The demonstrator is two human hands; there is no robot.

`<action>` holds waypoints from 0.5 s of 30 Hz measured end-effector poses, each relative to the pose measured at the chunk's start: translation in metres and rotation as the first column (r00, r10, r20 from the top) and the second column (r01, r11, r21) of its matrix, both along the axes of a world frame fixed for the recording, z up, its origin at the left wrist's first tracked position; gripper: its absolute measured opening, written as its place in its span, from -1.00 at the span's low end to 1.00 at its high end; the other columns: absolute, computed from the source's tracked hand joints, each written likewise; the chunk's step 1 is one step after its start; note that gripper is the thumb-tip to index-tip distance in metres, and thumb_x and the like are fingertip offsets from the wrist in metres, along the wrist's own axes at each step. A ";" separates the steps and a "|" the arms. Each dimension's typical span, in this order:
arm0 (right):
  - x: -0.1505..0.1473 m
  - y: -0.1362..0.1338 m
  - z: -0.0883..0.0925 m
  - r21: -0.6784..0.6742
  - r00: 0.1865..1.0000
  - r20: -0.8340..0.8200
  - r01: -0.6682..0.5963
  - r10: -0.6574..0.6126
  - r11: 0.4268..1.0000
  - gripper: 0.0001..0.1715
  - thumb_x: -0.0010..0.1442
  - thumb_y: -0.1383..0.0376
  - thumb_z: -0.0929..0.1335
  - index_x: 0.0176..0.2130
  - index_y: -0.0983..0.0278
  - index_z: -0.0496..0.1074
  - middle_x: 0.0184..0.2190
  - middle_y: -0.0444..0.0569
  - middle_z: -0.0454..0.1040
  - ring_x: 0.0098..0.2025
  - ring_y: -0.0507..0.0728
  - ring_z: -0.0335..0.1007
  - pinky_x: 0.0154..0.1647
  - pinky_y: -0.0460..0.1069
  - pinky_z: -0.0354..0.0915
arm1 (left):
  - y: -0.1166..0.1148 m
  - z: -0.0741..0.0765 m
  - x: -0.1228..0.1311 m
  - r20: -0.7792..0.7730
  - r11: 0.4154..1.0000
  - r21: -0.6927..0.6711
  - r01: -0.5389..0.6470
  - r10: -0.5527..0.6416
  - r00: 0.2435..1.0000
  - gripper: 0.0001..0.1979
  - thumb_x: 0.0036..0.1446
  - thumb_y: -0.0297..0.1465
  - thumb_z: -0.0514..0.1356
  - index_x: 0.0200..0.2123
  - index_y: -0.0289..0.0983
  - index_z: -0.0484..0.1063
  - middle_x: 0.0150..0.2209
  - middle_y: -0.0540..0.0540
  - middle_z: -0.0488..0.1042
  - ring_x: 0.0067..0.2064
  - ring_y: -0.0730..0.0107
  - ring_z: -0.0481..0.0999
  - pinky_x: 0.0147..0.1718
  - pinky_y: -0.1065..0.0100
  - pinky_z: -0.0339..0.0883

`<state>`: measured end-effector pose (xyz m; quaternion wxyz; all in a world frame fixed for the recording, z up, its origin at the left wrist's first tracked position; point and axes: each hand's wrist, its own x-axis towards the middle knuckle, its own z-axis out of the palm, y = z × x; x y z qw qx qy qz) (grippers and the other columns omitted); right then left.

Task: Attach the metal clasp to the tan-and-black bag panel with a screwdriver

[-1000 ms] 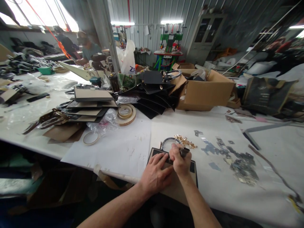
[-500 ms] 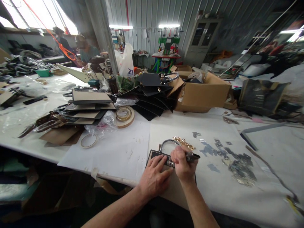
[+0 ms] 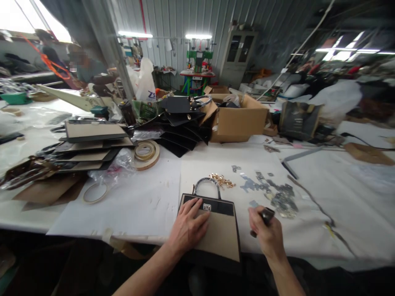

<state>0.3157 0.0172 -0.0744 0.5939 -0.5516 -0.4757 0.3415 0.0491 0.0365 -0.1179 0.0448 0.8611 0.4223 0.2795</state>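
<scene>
My left hand [image 3: 189,224] lies spread and flat on a beige-and-black handbag panel [image 3: 217,236] at the table's front edge. A curved handle [image 3: 207,181] rises from the panel's far edge. Just beyond my fingertips, a small silver metal plate [image 3: 207,207] sits on the panel's black band. To the right of the panel, my right hand [image 3: 267,230] is wrapped round a dark hand tool [image 3: 268,213], held off the panel. The fist hides much of the tool, so its exact kind does not show.
Small gold-coloured fittings [image 3: 222,181] lie beyond the panel. Flat metal plates [image 3: 282,197] are scattered to the right. Tape rolls [image 3: 145,156] and stacked bag panels [image 3: 95,131] are on the left. A cardboard box [image 3: 240,123] stands behind. Two people are at the far left.
My right hand has moved with the tool from the metal plate to the right, off the panel. My left hand stays on the panel. The view has turned to the right.
</scene>
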 end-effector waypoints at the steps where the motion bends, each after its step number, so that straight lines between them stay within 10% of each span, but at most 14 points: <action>1: 0.014 -0.009 -0.003 -0.073 0.982 0.180 -0.047 0.060 0.996 -0.60 0.29 0.08 0.45 -0.44 0.22 0.32 -0.61 -0.24 0.20 -0.58 0.00 0.13 -0.56 -0.07 0.11 | 0.000 0.000 0.000 0.006 1.000 0.004 0.004 -0.004 1.000 -0.66 0.32 -0.32 0.22 0.14 -0.09 0.56 0.34 -0.24 0.39 0.37 -0.09 0.33 0.24 -0.16 0.41; 8: 0.034 -0.017 -0.009 -0.224 0.587 0.786 -0.027 0.197 0.974 -0.89 0.33 0.17 0.40 -0.19 0.15 0.47 -0.24 -0.07 0.53 -0.22 0.15 0.49 -0.18 -0.02 0.36 | 0.015 -0.019 -0.002 0.084 0.990 0.142 0.018 -0.030 0.996 -0.60 0.29 -0.32 0.24 0.19 -0.03 0.50 0.31 -0.10 0.45 0.31 -0.08 0.42 0.19 -0.13 0.48; 15: 0.018 -0.002 -0.025 -0.007 0.607 0.794 0.073 -0.039 0.997 -0.60 0.27 0.30 0.41 0.10 0.15 0.46 0.00 0.08 0.48 0.07 0.30 0.45 0.16 0.21 0.40 | 0.012 -0.020 0.007 -0.069 0.985 0.167 -0.036 0.048 0.996 -0.52 0.33 -0.30 0.19 0.30 0.03 0.41 0.33 -0.09 0.41 0.28 -0.07 0.42 0.13 -0.07 0.47</action>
